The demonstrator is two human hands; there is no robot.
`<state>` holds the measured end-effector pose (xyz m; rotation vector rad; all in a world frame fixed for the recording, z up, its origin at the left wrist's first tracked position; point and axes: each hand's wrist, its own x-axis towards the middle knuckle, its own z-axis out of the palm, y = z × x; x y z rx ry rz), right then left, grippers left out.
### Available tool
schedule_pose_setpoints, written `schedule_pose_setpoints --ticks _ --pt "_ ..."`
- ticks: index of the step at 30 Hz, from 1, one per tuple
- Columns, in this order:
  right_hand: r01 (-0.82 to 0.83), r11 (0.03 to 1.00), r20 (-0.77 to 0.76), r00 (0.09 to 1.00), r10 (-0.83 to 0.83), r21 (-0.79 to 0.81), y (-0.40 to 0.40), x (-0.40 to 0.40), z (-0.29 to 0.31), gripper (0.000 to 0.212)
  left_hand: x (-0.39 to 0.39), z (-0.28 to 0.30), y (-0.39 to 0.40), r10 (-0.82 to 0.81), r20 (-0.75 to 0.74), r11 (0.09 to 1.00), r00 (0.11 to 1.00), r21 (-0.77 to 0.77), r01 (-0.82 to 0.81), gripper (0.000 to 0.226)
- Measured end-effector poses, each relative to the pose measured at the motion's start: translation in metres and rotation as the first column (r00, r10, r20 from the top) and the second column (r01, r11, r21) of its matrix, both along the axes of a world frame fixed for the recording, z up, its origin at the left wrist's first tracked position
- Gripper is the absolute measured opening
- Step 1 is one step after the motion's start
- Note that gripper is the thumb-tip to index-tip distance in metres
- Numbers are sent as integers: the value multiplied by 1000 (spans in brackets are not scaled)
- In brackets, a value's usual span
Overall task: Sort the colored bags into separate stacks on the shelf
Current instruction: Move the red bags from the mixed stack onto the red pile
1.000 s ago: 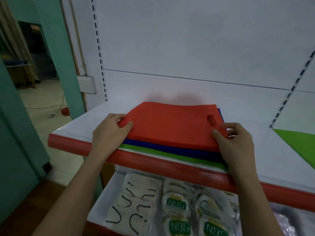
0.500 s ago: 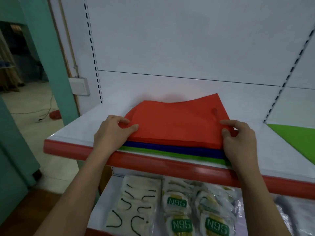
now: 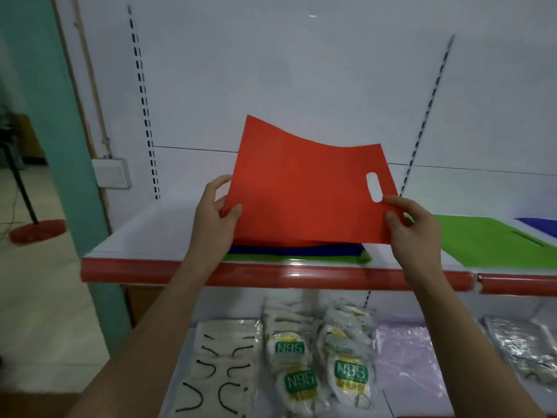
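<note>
A white back panel (image 3: 301,70) with slotted uprights (image 3: 144,116), a teal pillar (image 3: 45,116) at left, pale tiled floor (image 3: 36,282), perhaps a wall socket (image 3: 111,173).

Both forearms are bare right down to the lower edge of the view, with no sleeves, and the left hand (image 3: 215,218) and right hand (image 3: 414,229) wear no gloves, rings or watch.

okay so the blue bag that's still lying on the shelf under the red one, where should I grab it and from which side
Probably its front edge, from the shelf's front. The blue bag lies flat on a green bag, only its front strip showing below the lifted red bag, which the left hand and right hand hold by its lower corners. Pinch near both front corners.
</note>
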<state>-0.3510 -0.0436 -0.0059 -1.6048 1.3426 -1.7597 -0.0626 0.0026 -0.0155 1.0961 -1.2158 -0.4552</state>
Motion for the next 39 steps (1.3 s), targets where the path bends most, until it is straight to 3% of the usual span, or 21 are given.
schedule_pose_setpoints --ticks 3,6,11,18,27,39 --pt "17 1000 43 999 -17 12 20 -29 1 36 -21 2 0 -122 52 992 991 34 121 59" --pt "38 999 100 994 -40 18 40 -66 4 40 -55 10 1 -180 108 982 978 76 172 57" --pt "35 998 189 981 -45 59 66 -141 2 41 -130 12 -2 -259 48 959 965 128 251 53" --pt "73 987 173 980 -98 141 107 -279 -9 47 -268 -11 -5 -383 -68 903 921 184 389 53" --pt "185 952 199 951 -236 242 197 -478 -17 48 -487 -33 13 -577 -207 766 790 197 611 61" --pt "333 879 291 852 -435 340 228 -683 -50 47 -716 -60 3 -759 -200 568 620 262 780 61"
